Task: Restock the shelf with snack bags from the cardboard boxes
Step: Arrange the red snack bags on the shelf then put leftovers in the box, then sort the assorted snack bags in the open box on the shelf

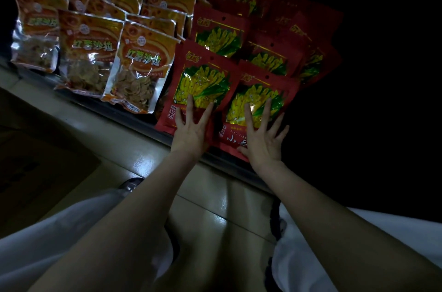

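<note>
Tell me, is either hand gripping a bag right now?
No, the left hand and right hand press flat with spread fingers on the front red bags.

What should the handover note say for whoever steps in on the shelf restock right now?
Left hand: open, fingers spread flat on the front left red bag.
Right hand: open, fingers spread flat on the front right red bag.
Both bags stand at the shelf edge, with rows of red bags behind; orange bags fill the shelf's left part.
Done: both front red bags are placed.
Left: the cardboard box at lower left is too dark to check for remaining stock.
</note>
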